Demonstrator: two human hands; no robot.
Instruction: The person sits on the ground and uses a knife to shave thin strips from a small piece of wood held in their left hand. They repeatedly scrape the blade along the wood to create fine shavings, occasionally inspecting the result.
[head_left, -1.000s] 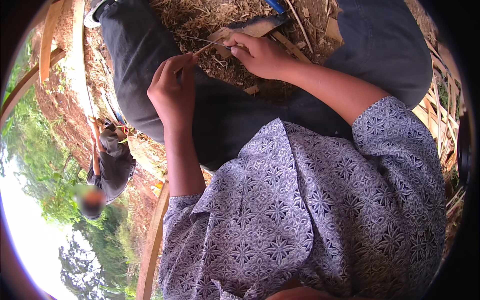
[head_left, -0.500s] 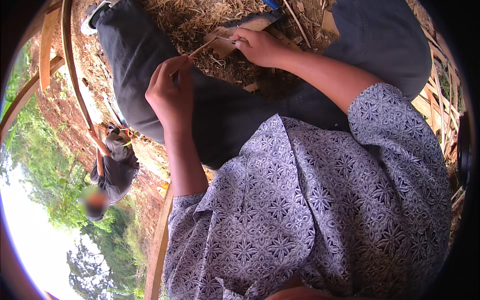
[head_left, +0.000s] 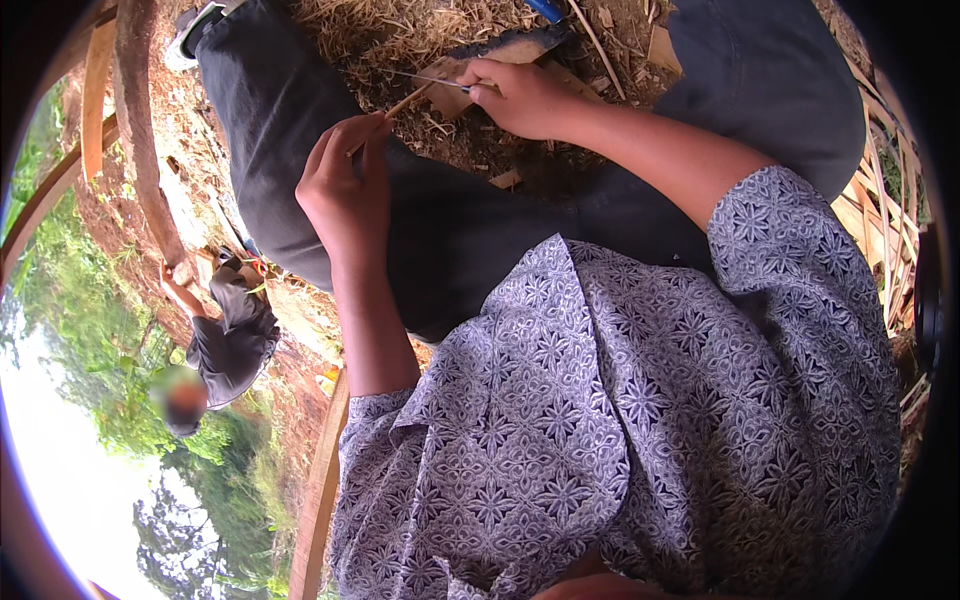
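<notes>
Well to the left of our left hand (head_left: 345,170), a flat wooden strip (head_left: 96,95) and a long board (head_left: 145,140) are running lengthwise, and a co-worker (head_left: 235,330) is reaching to the board's lower end. Below and left of that hand, past the forearm (head_left: 368,320), a plank (head_left: 322,490) is slanting. Just beyond the hand, our dark-trousered left leg (head_left: 275,110) is taking up the space. The left hand is pinching a thin stick (head_left: 408,98), fingers pressed together and covering its near end. Ahead of this hand, wood shavings (head_left: 375,40) are littering the ground. The stick's far end is meeting the line of a thin knife (head_left: 425,77); we cannot tell whether they are touching. Our right hand (head_left: 520,98) is gripping the knife, hiding most of its handle. Ahead of those fingers, a dark-edged piece of wood (head_left: 515,48), a blue object (head_left: 546,10) and a thin rod (head_left: 596,48) are lying. Right of this hand, our right leg (head_left: 765,100) is blocking some ground, and farther right wooden strips (head_left: 870,215) are lying heaped.
</notes>
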